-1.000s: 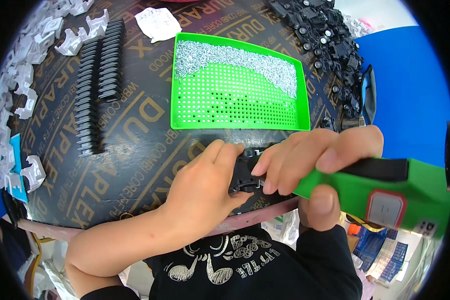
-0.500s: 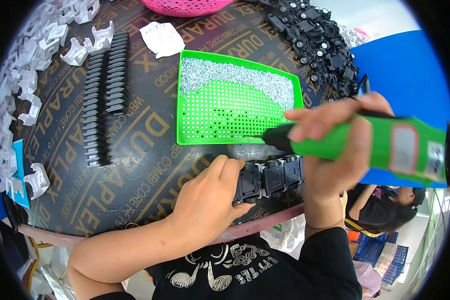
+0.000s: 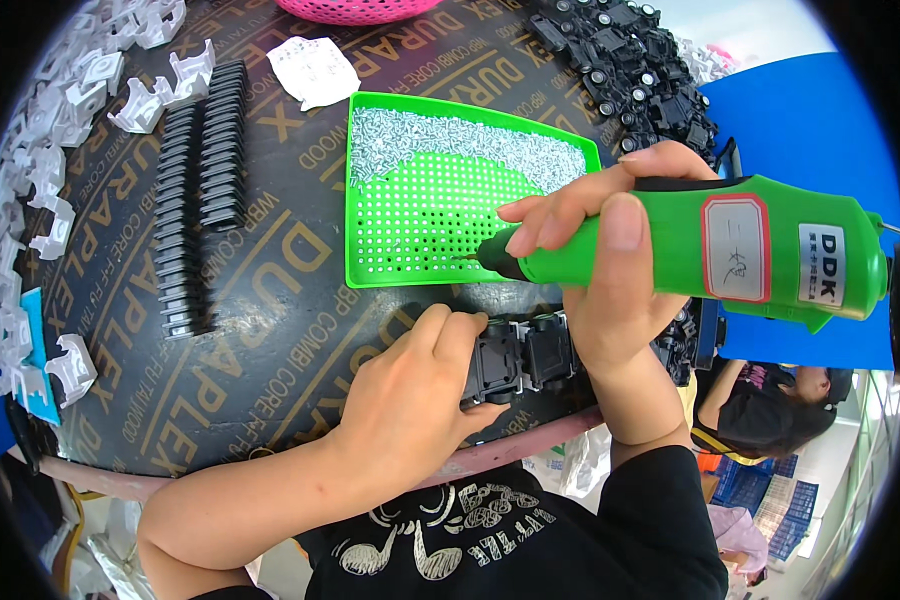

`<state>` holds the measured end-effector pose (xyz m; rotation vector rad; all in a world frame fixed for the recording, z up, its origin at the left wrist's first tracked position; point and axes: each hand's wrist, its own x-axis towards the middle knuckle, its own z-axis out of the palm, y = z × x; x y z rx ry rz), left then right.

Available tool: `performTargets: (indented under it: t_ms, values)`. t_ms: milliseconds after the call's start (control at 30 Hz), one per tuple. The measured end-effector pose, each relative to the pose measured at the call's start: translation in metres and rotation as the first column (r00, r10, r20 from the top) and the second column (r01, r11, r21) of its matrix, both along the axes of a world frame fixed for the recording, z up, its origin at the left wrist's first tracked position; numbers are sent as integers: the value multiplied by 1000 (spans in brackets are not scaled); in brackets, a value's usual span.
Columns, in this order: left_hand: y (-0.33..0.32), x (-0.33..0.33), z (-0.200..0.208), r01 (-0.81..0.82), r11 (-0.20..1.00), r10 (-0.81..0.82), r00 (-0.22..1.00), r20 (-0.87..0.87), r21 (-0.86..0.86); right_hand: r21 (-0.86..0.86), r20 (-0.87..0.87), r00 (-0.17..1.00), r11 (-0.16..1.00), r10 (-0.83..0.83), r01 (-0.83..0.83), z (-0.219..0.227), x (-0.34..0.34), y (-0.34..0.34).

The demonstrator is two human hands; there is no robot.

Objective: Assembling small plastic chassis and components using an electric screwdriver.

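The black, boxy plastic chassis point(image 3: 494, 365) lies at six o'clock from the green, perforated plastic tray point(image 3: 351, 235). The left hand point(image 3: 400, 370), part-curled, grips it between thumb and fingers; the right hand point(image 3: 622, 265) has its fingers wrapped round a green, barrel-shaped electric screwdriver point(image 3: 685, 235). The chassis should prove light, stiff and slightly slippery, best gripped at its twelve and six o'clock ends.
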<state>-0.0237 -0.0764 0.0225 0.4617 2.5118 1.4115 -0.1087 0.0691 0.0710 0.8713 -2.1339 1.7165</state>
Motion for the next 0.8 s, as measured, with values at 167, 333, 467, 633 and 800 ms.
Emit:
performTargets:
  t_ms: [167,333,467,633,800]
  values:
    - [-1,0,-1,-11,1000,11,1000,-22,-1,-293,-17,999,956,-40,34,31,20,8]
    - [0,0,-2,-29,999,29,999,-29,13,-101,-22,967,962,253,-253,59,54,35]
    - [0,1,-4,-49,999,50,997,-61,17,-58,21,969,968,245,-243,44,69,43]
    - [3,1,0,-50,999,50,995,-85,0,-73,31,986,984,163,-160,36,76,45]
    - [2,1,-4,-58,998,57,996,-69,-18,-91,56,979,977,196,-191,24,76,45]
